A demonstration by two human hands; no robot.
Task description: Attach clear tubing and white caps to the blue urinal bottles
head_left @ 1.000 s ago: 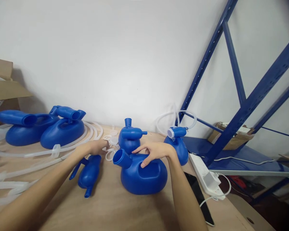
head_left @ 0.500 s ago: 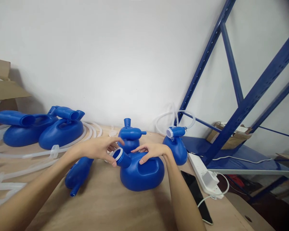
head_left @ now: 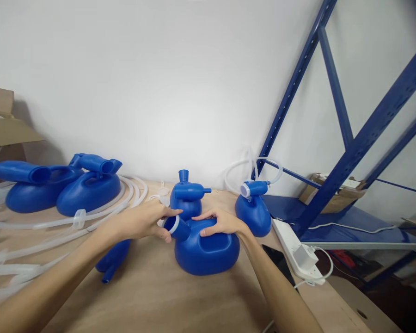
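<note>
A blue plastic urinal bottle lies on its broad side on the wooden table, its neck pointing left. My right hand grips it over the top by the handle, thumb in front. Closed around the bottle's mouth, my left hand has its thumb in front and fingers behind. A whitish ring circles the neck just by those fingers. Under my left forearm, partly hidden, lies a blue funnel-shaped spout piece. Directly behind the held bottle stands another blue bottle with a spout piece laid on it.
Two more blue bottles stand at left among clear hoses and a cardboard box. At right are a bottle with hose, a white power strip, a phone and a blue metal shelf.
My left fingers have closed in on the bottle's mouth. The whitish ring, at the mouth's edge before, now appears farther down the neck. My right hand keeps its hold.
</note>
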